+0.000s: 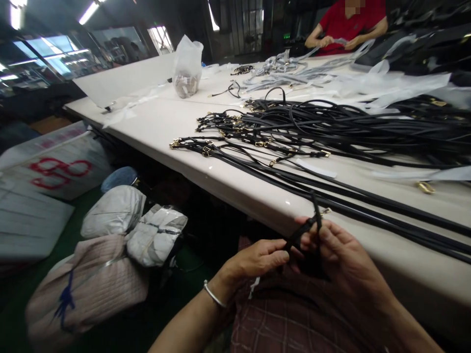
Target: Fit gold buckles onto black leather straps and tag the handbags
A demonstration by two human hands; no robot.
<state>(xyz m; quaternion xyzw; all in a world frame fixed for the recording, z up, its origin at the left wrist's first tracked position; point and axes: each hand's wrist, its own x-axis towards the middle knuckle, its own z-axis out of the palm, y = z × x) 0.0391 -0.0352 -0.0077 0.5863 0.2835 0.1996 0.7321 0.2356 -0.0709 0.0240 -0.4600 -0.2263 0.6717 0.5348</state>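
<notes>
A thin black strap (302, 229) with a small gold-coloured buckle (326, 212) is between my two hands, just off the table's front edge. My left hand (263, 257) pinches the strap from the left, thumb on top. Around its upper part, near the buckle, the fingers and thumb of my right hand (340, 247) are closed. One strap end sticks up above my right fingers. The lower part of the strap runs into shadow and is hard to make out. Beyond my hands lie several long black straps (279, 174) along the table edge.
A big heap of black straps (331, 122) with gold fittings covers the white table (147, 125). Behind it are clear plastic strips (279, 68) and a filled plastic bag (187, 73). A person in red (349, 27) works opposite. Wrapped bundles (110, 211) lie on the floor at left.
</notes>
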